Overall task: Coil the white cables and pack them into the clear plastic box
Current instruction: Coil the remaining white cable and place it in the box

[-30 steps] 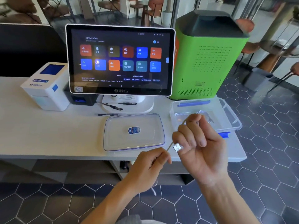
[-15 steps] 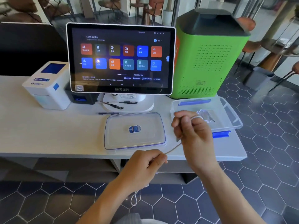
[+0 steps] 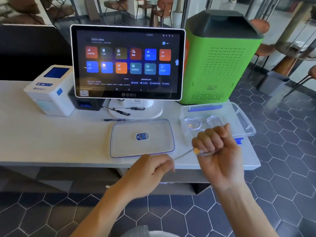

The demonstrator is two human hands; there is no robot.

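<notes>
Both forearms are bare to the frame edge, the left hand [image 3: 150, 170] and right hand [image 3: 217, 154] ungloved.

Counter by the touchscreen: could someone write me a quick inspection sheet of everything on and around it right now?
Surface: white counter, pale and flat.
Job's things: clear plastic box open at the right end, coiled cables already inside; its lid lies flat beside it.
Clutter: pens near the touchscreen's foot.
Hands: left hand pinches the white cable; right hand is curled round the same cable.
Cables: one stretch runs taut between the hands; whether loops sit inside the fist cannot be told.
Surroundings: touchscreen, white printer, green machine, hexagon floor tiles, chairs behind.
</notes>
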